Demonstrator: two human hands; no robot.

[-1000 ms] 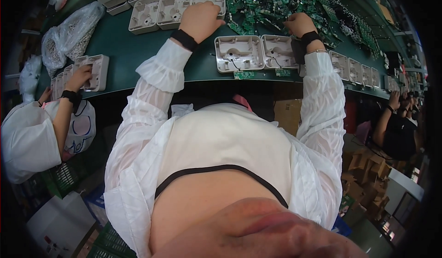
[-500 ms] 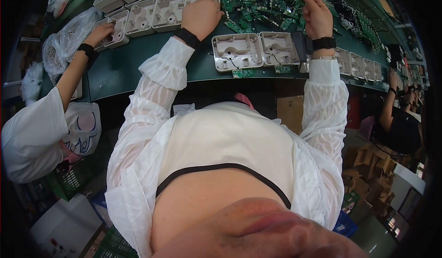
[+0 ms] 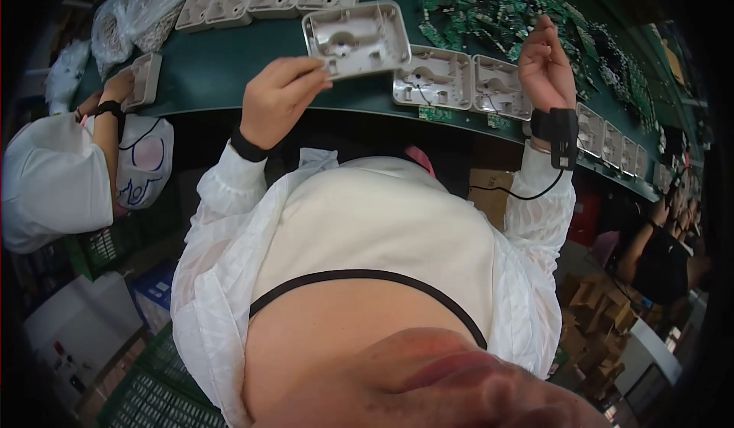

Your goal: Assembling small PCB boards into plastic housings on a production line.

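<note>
Matt grey plastic housing [image 3: 357, 39]

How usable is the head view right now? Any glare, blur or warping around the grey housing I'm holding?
Head view: the grey housing in the left hand is sharp and evenly lit, with no strong glare; the right hand is also clear. Fisheye warping bends the green bench edge into an arc. The rim falls to black, and the chin at the bottom is a soft blur.
</note>
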